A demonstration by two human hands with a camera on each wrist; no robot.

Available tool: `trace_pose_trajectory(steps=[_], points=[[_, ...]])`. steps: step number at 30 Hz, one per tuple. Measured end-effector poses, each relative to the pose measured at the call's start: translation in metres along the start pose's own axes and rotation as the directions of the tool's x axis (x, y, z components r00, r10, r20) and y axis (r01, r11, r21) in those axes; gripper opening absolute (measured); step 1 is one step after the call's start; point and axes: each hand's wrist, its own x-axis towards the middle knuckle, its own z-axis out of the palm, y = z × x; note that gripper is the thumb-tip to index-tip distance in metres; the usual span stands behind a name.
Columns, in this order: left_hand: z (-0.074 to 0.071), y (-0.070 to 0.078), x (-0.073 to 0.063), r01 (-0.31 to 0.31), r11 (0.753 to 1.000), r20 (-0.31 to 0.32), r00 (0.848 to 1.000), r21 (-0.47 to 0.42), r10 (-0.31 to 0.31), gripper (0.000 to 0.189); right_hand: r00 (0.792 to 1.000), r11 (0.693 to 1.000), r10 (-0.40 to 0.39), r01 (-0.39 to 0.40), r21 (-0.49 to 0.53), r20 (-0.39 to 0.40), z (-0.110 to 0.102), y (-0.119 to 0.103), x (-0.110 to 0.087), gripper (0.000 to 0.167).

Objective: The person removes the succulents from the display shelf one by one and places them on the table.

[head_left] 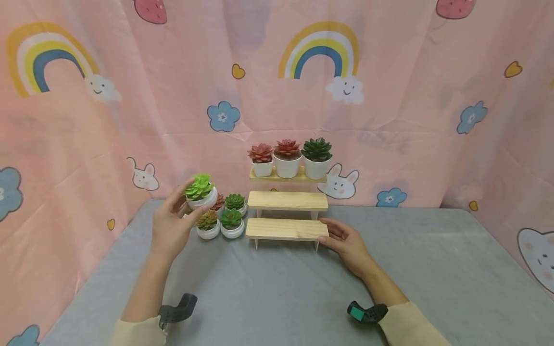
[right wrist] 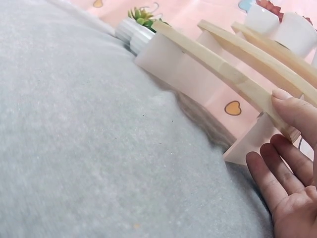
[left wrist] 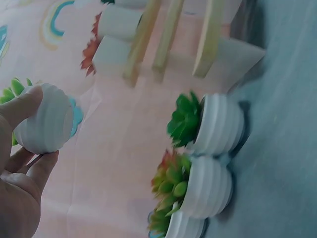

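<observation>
My left hand [head_left: 170, 223] pinches a small ribbed white pot [left wrist: 47, 119] between thumb and fingers. The pot, tilted in the air, holds a bright green succulent [head_left: 199, 187]. Below and beside it, several potted succulents [head_left: 232, 220] stand grouped on the table, left of a three-step wooden display stand [head_left: 285, 229]. At the stand's right end, my right hand [head_left: 346, 244] grips the lowest step, with the thumb on its front edge and the fingers around the end [right wrist: 285, 129]. Two red succulents and a dark green succulent [head_left: 317, 150] in white pots occupy the top step.
Grey cloth covers the table [head_left: 268, 293]. A pink patterned curtain [head_left: 268, 101] hangs right behind the stand and along both sides. Pale supports [right wrist: 252, 141] hold up the wooden steps.
</observation>
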Motion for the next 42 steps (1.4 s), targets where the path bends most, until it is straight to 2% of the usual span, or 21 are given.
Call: trace_pose_trajectory(steps=[6,9,14,18,22,27,35,42], points=[[-0.022,-0.007,0.002,0.025,0.998,-0.093,0.995,0.066,-0.019,0.066,1.000,1.000,-0.001,0.001,0.008,0.003,-0.001,-0.001,0.001,0.061],[-0.030,-0.016,0.003,0.064,0.995,-0.113,0.992,0.082,-0.055,0.067,1.000,1.000,0.000,0.000,0.009,0.005,0.000,-0.001,0.000,0.061],[-0.038,-0.033,0.003,0.144,0.988,-0.127,0.983,0.059,-0.136,0.068,1.000,1.000,0.006,-0.006,0.017,0.003,0.001,-0.002,-0.001,0.061],[-0.040,-0.049,0.003,0.193,0.980,-0.111,0.976,0.043,-0.187,0.070,1.000,1.000,0.011,-0.011,0.011,-0.002,0.002,-0.001,-0.001,0.062],[-0.041,-0.064,0.002,0.232,0.971,-0.087,0.970,0.065,-0.226,0.071,1.000,1.000,0.011,-0.011,0.013,-0.005,0.002,-0.001,-0.001,0.062],[-0.042,-0.081,-0.003,0.274,0.959,-0.031,0.962,0.078,-0.272,0.072,1.000,1.000,0.005,-0.005,0.019,-0.005,0.001,-0.001,-0.001,0.062],[-0.040,-0.100,-0.010,0.283,0.954,0.036,0.957,0.102,-0.288,0.074,1.000,1.000,-0.005,0.005,0.028,-0.004,0.001,-0.001,-0.001,0.061],[-0.042,-0.114,-0.015,0.281,0.956,0.037,0.958,0.085,-0.285,0.075,1.000,1.000,-0.007,0.007,0.029,0.001,0.001,-0.001,-0.001,0.061]])
